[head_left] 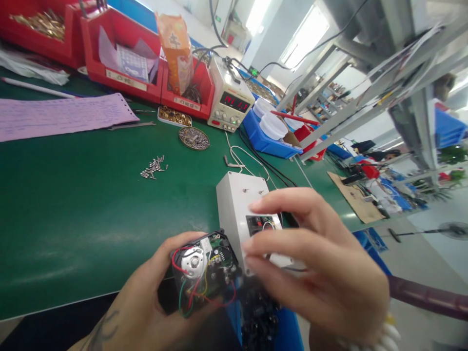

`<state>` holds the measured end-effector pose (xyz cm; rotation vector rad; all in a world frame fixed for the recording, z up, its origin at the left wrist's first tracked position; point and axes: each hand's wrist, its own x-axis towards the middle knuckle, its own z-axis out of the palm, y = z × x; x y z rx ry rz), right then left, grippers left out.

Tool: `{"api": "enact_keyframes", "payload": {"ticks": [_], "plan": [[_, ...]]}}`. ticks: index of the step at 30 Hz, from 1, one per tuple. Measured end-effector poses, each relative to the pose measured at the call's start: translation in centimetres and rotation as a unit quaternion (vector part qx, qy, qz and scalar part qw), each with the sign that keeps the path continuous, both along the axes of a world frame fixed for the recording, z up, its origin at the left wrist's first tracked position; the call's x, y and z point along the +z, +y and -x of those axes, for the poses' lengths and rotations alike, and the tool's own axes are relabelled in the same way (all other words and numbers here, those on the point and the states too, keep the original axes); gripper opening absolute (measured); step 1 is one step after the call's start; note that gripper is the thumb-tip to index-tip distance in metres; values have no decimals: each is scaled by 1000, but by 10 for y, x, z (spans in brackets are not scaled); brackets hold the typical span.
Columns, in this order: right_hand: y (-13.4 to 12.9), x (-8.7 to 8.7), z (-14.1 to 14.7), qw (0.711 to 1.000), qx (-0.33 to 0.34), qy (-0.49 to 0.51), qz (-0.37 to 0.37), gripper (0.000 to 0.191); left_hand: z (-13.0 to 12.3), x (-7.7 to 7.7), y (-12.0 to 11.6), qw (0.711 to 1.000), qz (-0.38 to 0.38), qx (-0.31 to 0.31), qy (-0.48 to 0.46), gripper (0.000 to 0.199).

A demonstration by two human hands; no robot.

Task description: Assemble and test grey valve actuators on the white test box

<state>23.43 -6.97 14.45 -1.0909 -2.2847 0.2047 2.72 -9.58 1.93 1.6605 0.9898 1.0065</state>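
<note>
My left hand [146, 287] is closed around a small black device [204, 273] with its inside exposed. A round silver motor [193, 262], a green circuit board and red, green and yellow wires show on it. My right hand [321, 273] is raised over a white box [239, 200], slightly blurred, with its upper finger spread from the others. Its lower fingertips come close together at the box's near side, and I see nothing between them. The box has a window with red and black terminals [259, 224] and two small metal posts on top, partly hidden by my right hand.
Loose screws [152, 168] lie on the green table [91, 204]. Behind are a round dish of small metal parts [194, 138], red bins [120, 83], a power supply [231, 100] and a blue tray [268, 139]. A blue bin of black parts [288, 331] sits below the table edge.
</note>
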Motion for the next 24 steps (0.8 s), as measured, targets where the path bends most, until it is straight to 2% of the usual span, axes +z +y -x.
{"api": "enact_keyframes", "payload": {"ticks": [2, 4, 8, 13, 16, 18, 21, 24], "plan": [[-15, 9, 12, 995, 23, -96, -1, 8, -2, 3, -1, 1000, 1, 2, 0, 56], [-21, 10, 19, 987, 35, -153, -15, 16, -4, 5, -3, 1000, 11, 16, -5, 54], [-18, 10, 24, 976, 34, -215, -25, 28, -8, 8, -3, 997, 37, 63, -16, 48], [-14, 14, 28, 957, 62, -281, -31, 37, -10, 12, 0, 997, -1, 81, -12, 46], [-8, 8, 29, 958, 94, -271, -27, 29, -9, 14, 3, 996, -14, 86, -11, 43], [-4, 2, 29, 972, 67, -224, -29, 22, -7, 14, 4, 997, -6, 74, -3, 45], [0, -1, 25, 989, -11, -143, -14, 14, -4, 10, 5, 999, 10, 42, 16, 45], [3, 1, 18, 989, 16, -144, 25, 9, -4, 4, 4, 999, 23, 27, 33, 46]]}}
